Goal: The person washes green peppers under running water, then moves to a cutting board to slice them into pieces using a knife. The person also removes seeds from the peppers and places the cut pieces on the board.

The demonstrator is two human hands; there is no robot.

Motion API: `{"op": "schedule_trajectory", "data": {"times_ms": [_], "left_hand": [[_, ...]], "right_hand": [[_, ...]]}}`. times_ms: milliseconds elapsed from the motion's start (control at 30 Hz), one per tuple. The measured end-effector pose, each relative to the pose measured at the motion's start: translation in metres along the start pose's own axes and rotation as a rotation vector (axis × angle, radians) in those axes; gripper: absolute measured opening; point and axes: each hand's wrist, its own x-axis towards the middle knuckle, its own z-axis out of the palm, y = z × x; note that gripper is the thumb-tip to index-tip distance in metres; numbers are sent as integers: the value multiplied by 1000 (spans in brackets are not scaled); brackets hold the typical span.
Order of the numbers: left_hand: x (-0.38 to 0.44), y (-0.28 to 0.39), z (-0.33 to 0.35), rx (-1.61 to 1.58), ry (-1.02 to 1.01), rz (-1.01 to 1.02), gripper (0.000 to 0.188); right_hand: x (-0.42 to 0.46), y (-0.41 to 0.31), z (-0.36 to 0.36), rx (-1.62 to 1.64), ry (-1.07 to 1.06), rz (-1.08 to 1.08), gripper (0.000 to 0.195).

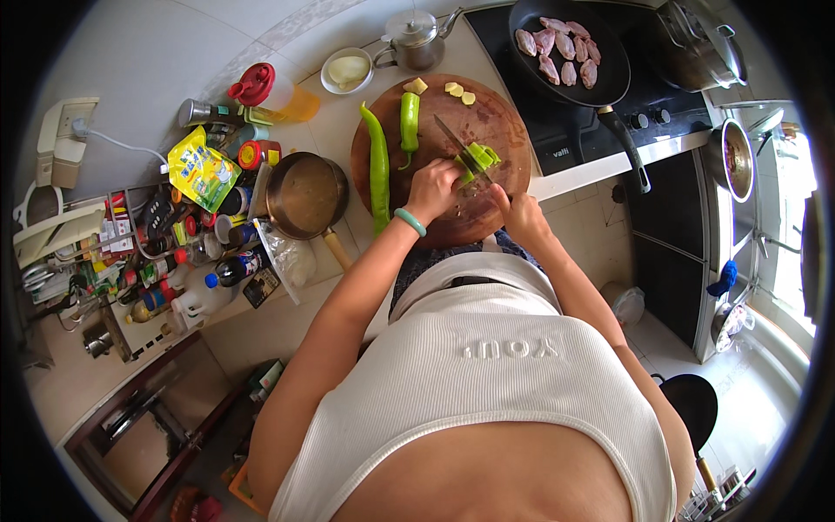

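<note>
On the round wooden cutting board (430,228), my left hand (436,186) holds down a piece of green pepper, its fingertips close to the blade. My right hand (522,215) grips a kitchen knife (451,134), whose blade slants across the cut green pepper pieces (484,155). The knife's handle is hidden in my fingers. A whole long green pepper (378,163) lies along the board's left side, and a shorter green pepper piece with its stem (409,124) lies beside it. Ginger slices (460,91) and a chunk of ginger (415,85) rest near the far edge.
A frying pan with raw chicken wings (566,49) stands on the black cooktop (567,153), handle towards me. Behind the board are a metal kettle (412,39) and a small white bowl (348,70). A wooden-handled pan (308,194) and many bottles and jars crowd the left.
</note>
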Motion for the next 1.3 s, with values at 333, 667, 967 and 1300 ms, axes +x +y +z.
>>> {"op": "schedule_trajectory", "data": {"times_ms": [333, 667, 967, 1300], "left_hand": [[-5, -1, 4, -62, 42, -46, 18], [-10, -4, 6, -69, 129, -49, 10], [-18, -11, 14, -76, 111, -72, 8], [-35, 1, -13, -12, -28, -63, 32]], "right_hand": [[-4, 42, 55, -321, 206, -424, 55], [-8, 3, 11, -28, -56, -20, 71], [1, 57, 71, -572, 373, -753, 45], [9, 15, 28, -8, -61, -1, 62]]}}
